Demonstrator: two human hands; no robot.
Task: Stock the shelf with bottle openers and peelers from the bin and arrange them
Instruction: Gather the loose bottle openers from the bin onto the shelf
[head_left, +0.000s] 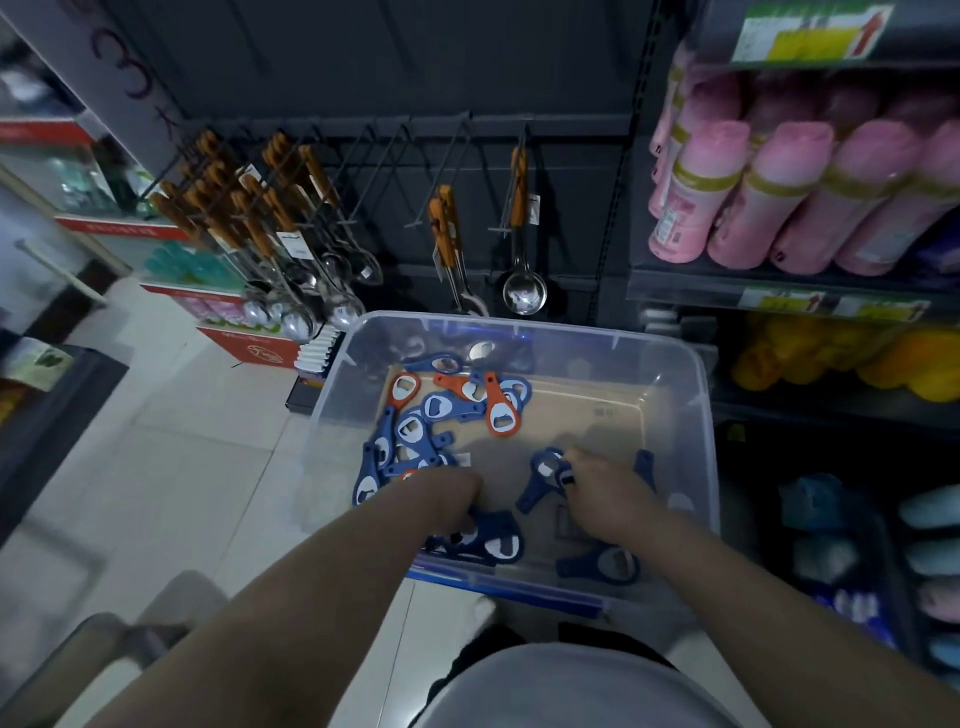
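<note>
A clear bin (698, 395) sits on the floor before the shelf, with blue and orange bottle openers (431, 410) heaped at its left; the right hand (605, 491) has its fingers pinched on the head of a blue bottle opener (534, 487); the left hand (449, 496) reaches down onto dark blue openers (498, 540), its fingers hidden, so I cannot tell their state; the yellow shelf tags (779, 300) are too blurred to read.

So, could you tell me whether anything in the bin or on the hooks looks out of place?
The bottle openers lie jumbled in the clear bin, blue and orange mixed, overlapping at all angles. Several hooks hang bare. Nothing looks damaged.
</note>
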